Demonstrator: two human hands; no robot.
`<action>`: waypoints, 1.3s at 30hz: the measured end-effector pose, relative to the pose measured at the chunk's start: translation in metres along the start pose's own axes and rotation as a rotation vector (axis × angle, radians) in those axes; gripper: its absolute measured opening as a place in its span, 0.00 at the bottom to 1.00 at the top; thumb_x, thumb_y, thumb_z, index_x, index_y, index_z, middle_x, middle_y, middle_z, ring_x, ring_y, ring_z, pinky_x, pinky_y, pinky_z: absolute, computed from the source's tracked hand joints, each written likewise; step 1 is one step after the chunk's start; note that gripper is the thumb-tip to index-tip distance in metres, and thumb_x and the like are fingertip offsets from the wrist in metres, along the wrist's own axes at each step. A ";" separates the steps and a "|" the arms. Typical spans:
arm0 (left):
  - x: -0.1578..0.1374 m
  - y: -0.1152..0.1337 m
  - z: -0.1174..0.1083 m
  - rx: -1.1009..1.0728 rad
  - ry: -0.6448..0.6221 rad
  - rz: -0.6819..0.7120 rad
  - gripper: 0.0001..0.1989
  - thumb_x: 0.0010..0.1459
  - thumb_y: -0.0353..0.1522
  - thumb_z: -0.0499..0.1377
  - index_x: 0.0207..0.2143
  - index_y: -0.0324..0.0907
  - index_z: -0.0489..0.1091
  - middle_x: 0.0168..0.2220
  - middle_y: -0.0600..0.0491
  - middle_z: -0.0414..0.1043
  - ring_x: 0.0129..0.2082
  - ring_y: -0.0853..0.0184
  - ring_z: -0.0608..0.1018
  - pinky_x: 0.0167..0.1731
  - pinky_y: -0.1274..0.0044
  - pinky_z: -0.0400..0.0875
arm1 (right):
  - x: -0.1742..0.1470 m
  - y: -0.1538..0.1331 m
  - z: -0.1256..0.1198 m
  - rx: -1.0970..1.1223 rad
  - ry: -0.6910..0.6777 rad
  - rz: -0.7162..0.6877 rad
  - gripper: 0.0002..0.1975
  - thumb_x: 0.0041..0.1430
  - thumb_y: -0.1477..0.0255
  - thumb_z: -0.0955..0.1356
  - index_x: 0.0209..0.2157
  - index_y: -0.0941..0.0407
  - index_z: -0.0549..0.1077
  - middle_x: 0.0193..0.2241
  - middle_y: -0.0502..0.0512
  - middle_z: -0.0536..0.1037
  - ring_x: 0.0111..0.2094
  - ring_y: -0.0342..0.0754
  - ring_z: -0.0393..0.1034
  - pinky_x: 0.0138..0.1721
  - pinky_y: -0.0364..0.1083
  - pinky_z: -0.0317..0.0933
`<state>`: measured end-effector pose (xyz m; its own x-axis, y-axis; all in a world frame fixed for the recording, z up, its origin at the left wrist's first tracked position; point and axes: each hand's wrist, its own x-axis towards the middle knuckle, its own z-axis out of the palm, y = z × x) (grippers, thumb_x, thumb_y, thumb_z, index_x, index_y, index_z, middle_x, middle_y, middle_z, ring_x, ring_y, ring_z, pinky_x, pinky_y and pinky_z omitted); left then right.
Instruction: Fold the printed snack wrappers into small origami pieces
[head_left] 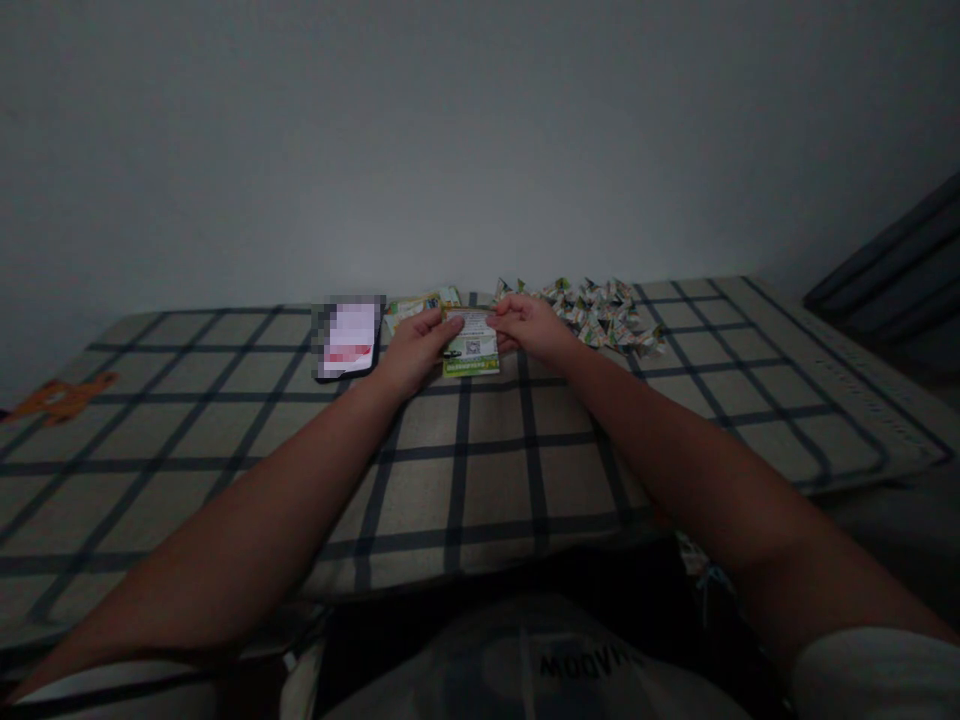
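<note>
Between my two hands is a green and white printed leaflet (475, 350) with a QR code on its lower half. My left hand (417, 350) grips its left edge, thumb on the printed face. On the opposite side my right hand (534, 328) pinches the upper right part, its fingers partly behind the paper. More printed leaflets (405, 308) in green and yellow lie just beyond my left hand. Right of my right hand sits a loose heap of small folded paper pieces (600, 310) with pointed corners.
A phone (351, 335) with a lit, blurred screen lies left of my left hand. The checked tablecloth (495, 480) covers the table, which meets a plain wall (480, 150). An orange cutout shape (64, 397) is at the far left; dark grey fabric (892, 270) hangs at the right.
</note>
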<state>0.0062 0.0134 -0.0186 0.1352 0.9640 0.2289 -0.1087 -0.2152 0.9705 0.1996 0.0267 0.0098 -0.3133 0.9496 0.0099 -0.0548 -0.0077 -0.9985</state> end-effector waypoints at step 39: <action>0.000 0.005 0.000 -0.019 -0.019 -0.009 0.26 0.47 0.45 0.74 0.43 0.38 0.79 0.38 0.46 0.83 0.35 0.61 0.84 0.36 0.72 0.79 | 0.007 0.007 -0.002 -0.029 0.018 -0.115 0.11 0.65 0.80 0.67 0.30 0.55 0.63 0.19 0.43 0.73 0.19 0.38 0.71 0.22 0.36 0.67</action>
<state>0.0058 0.0124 -0.0140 0.1550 0.9628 0.2215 -0.1259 -0.2031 0.9710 0.1988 0.0336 0.0032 -0.2890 0.9493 0.1242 -0.0619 0.1109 -0.9919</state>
